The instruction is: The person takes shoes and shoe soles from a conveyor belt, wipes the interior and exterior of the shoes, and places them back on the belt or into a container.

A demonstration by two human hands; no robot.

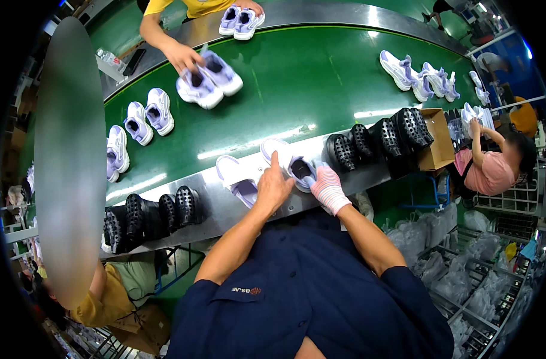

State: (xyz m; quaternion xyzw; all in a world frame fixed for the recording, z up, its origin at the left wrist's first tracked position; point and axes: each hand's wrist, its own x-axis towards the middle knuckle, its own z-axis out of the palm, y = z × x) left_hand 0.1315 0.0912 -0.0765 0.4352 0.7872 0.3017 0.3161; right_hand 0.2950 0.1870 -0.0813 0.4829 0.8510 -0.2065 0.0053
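A white sneaker with a lilac collar and dark insole lies on the metal ledge, toe pointing away from me. My bare left hand is closed at its left side, index finger stretched along the upper. My right hand, in a pink-and-white striped glove, grips its heel end at the collar. The other white sneaker lies just left of my left hand, untouched, its lilac opening toward me. The undersides of both hands are hidden.
Black studded-soled shoes stand on the ledge at left and right, by a cardboard box. White-lilac sneakers sit on the green belt. Across it, a person's hand holds a sneaker pair. Other people work at both sides.
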